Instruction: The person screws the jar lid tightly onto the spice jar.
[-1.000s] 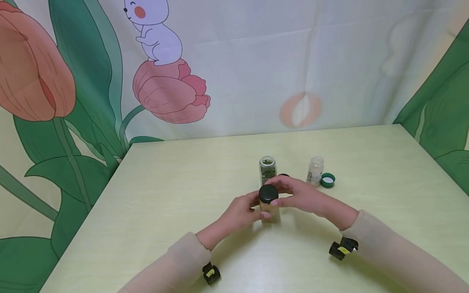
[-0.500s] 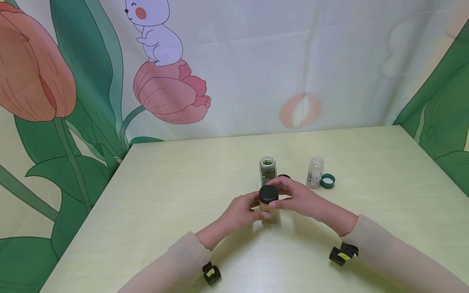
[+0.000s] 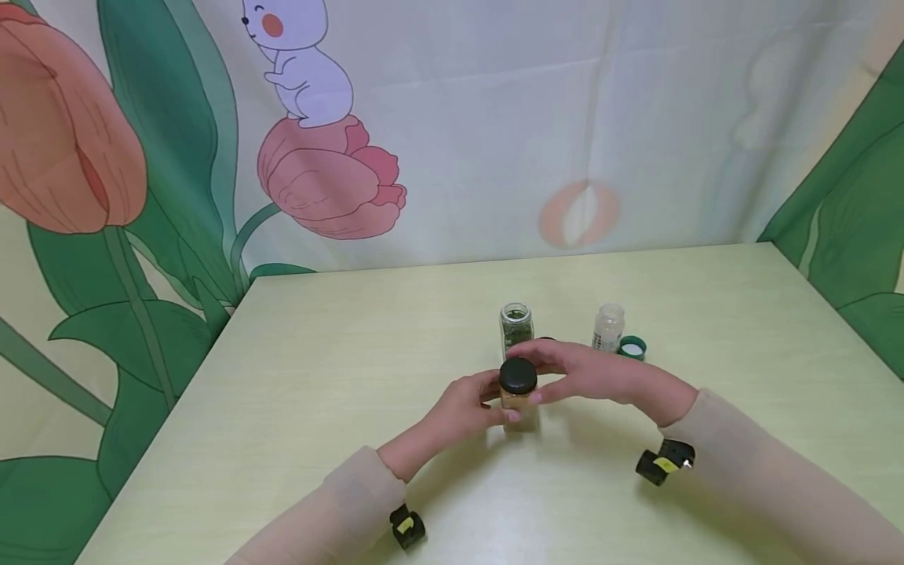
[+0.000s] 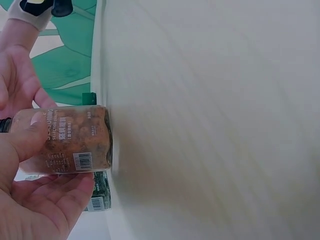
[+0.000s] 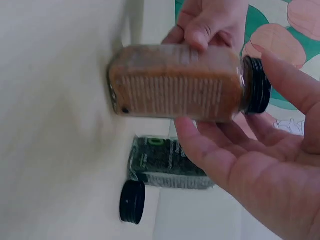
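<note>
- Standing upright between the two hands, the square-sided clear glass jar of orange-brown seasoning (image 5: 175, 85) is pointing its long axis straight up, and its base is seemingly resting on the pale, smooth table (image 3: 353, 353).
- The left hand (image 3: 455, 412) is gripping the jar body from the left, its thumb and fingers closing on it from two sides; so this hand is being the nearer one.
- The right hand (image 3: 589, 373) is hanging somewhat higher, to the right; its thumb and fingers are standing apart around the round black lid (image 3: 519, 376), and I cannot tell if any fingertip is touching it.
- From the right hand, the lid is sitting just to the left, at the top end of the jar's axis; in my judgement, work there is depending on the left hand's steady grip.
- Just beyond the right fingertips, an uncapped glass jar of dark green herbs (image 5: 170, 160) is standing, with a loose black cap (image 5: 132, 202) lying beside it.
- Farther beyond the right hand, a small clear bottle (image 3: 608, 328) is standing near a round green cap (image 3: 632, 348).
</note>
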The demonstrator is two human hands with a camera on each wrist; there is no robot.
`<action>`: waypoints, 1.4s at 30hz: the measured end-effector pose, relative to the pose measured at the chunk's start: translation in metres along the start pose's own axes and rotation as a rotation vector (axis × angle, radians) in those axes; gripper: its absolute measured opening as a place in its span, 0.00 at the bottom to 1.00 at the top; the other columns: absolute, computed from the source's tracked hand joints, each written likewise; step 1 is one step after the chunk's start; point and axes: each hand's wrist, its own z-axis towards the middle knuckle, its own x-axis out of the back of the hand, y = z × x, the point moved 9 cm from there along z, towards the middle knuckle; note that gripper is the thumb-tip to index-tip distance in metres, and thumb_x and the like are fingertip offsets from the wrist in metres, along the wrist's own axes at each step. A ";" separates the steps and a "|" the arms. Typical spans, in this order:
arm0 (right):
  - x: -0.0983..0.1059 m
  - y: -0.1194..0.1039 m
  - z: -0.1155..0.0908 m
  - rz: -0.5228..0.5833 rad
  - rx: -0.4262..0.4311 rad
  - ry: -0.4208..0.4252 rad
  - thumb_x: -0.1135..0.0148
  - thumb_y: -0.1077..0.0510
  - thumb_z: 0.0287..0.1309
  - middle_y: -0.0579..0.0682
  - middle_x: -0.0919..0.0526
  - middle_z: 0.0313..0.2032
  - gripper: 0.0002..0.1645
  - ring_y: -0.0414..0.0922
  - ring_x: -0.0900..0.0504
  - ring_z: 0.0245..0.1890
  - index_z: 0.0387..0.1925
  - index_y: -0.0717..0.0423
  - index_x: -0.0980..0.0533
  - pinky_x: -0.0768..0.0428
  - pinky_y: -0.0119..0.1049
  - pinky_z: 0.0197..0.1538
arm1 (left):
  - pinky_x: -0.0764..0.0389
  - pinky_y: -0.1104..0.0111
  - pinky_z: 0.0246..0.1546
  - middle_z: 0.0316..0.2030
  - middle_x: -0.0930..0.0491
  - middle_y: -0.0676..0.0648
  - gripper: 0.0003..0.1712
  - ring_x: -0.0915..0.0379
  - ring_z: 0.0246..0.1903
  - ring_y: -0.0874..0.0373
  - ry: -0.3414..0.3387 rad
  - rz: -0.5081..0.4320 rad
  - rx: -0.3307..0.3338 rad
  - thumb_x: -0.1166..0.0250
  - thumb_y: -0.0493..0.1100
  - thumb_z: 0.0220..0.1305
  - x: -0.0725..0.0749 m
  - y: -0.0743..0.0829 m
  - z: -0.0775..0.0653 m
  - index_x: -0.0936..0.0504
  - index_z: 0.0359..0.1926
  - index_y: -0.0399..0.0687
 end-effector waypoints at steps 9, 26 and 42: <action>0.005 -0.001 0.008 -0.010 -0.007 -0.105 0.36 0.60 0.69 0.63 0.29 0.72 0.39 0.63 0.34 0.75 0.76 0.62 0.40 0.35 0.63 0.76 | 0.23 0.51 0.68 0.63 0.20 0.35 0.30 0.23 0.65 0.39 -0.007 -0.010 0.000 0.29 0.38 0.65 0.000 0.000 0.000 0.25 0.66 0.33; 0.007 0.002 0.008 -0.059 -0.020 -0.046 0.36 0.57 0.69 0.59 0.22 0.66 0.31 0.60 0.28 0.71 0.71 0.56 0.31 0.29 0.59 0.72 | 0.24 0.52 0.69 0.63 0.20 0.35 0.31 0.24 0.65 0.40 -0.011 0.000 -0.011 0.29 0.39 0.65 0.000 0.002 0.000 0.25 0.66 0.33; 0.004 0.006 0.002 -0.031 -0.024 0.052 0.36 0.56 0.69 0.62 0.25 0.68 0.32 0.63 0.30 0.72 0.70 0.58 0.32 0.29 0.61 0.72 | 0.24 0.51 0.69 0.64 0.20 0.35 0.31 0.24 0.65 0.39 -0.004 -0.002 -0.009 0.29 0.38 0.65 0.000 0.002 0.000 0.25 0.66 0.33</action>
